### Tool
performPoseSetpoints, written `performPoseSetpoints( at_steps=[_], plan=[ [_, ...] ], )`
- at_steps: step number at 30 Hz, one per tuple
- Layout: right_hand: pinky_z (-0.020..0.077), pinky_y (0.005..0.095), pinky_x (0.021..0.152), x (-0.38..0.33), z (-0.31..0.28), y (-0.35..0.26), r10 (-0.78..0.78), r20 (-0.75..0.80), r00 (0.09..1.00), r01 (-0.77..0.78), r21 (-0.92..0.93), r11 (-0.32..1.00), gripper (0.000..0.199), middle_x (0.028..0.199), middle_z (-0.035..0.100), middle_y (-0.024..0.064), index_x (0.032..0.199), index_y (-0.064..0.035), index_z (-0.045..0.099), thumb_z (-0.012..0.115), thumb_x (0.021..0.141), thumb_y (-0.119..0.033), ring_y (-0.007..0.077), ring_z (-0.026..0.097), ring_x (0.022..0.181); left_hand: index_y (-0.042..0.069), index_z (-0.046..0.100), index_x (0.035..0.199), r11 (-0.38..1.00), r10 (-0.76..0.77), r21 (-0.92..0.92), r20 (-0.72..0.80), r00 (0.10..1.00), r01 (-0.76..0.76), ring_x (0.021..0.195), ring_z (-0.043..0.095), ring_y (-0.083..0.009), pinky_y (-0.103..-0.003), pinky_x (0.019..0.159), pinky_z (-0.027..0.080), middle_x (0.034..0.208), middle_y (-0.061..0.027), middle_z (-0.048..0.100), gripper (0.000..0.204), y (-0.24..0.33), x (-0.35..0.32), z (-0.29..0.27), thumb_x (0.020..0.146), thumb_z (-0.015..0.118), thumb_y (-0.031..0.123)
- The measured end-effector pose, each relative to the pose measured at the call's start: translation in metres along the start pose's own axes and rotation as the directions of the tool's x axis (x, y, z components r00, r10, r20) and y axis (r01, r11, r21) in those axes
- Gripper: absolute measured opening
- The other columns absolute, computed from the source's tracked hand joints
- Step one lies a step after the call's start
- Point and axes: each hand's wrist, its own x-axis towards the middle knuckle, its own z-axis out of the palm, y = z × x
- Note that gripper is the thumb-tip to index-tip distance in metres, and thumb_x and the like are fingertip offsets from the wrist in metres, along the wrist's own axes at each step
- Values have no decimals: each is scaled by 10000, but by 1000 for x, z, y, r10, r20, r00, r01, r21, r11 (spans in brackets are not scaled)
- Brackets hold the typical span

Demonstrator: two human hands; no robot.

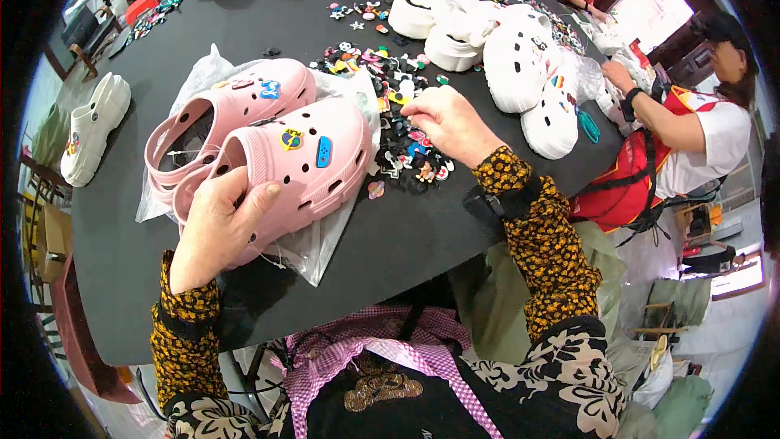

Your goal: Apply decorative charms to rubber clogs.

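My left hand point(223, 228) grips the near pink clog point(345, 154) by its heel end, thumb over the rim. Two charms, a round yellow-and-blue one point(291, 140) and a blue rectangular one point(323, 151), sit on its upper. Beside it lies a second pink clog point(213, 107) with several charms on its toe. A clear plastic bag point(317, 256) is spread under the pair. Over the pile of colourful shoe charms point(398, 81), my right hand point(455, 123) has its thumb and fingers pinched together; whatever they may hold is too small to make out.
Several white clogs point(513, 65) stand to the right and far side of the black table point(390, 244). Another white clog point(96, 128) is at the left edge. A co-worker point(691, 134) sits at the right; other people's hands show along the far edge.
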Motion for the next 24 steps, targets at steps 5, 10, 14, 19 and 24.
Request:
performPoseSetpoints(
  at_steps=[5, 10, 14, 19, 24],
  plan=[
    [461, 396, 762, 0, 12, -7, -135, 61, 989, 147, -282, 948, 168, 792, 606, 105, 923, -64, 669, 646, 767, -123, 308, 583, 798, -53, 577, 813, 999, 5, 41, 14, 1000, -6, 600, 450, -113, -305, 551, 407, 629, -75, 525, 265, -5, 0, -3, 887, 627, 197],
    [484, 385, 736, -1, 2, 16, 48, 115, 992, -25, -193, 981, 148, 807, 645, 107, 931, -47, 670, 620, 813, -122, 272, 620, 804, -40, 613, 994, 998, -67, 26, 118, 991, 64, 753, 508, -82, -262, 660, 436, 809, -21, 604, 283, -3, 1, -5, 930, 576, 233],
    [503, 272, 707, -3, -6, 12, 340, 44, 939, -343, 138, 929, 174, 860, 695, 102, 945, -22, 681, 540, 873, -95, 155, 660, 784, -50, 612, 881, 998, -3, -64, 8, 1000, 4, 626, 503, -124, -307, 593, 438, 672, -97, 575, 268, -8, -2, 0, 894, 623, 218],
    [494, 251, 692, -9, -13, 10, 441, 77, 894, -445, 269, 854, 198, 842, 694, 65, 970, 9, 681, 551, 877, -108, 95, 624, 755, -53, 607, 892, 1000, -27, -6, 42, 999, 27, 640, 498, -118, -297, 598, 435, 689, -80, 583, 265, -8, 0, 0, 898, 617, 211],
    [491, 281, 716, -12, -14, 10, 466, 49, 883, -461, 269, 846, 184, 845, 680, 71, 969, 10, 667, 577, 860, -107, 138, 626, 774, -56, 602, 890, 999, 6, -53, 22, 1000, -5, 640, 490, -113, -294, 596, 430, 683, -74, 572, 255, -4, -1, 2, 901, 610, 199]
  ],
)
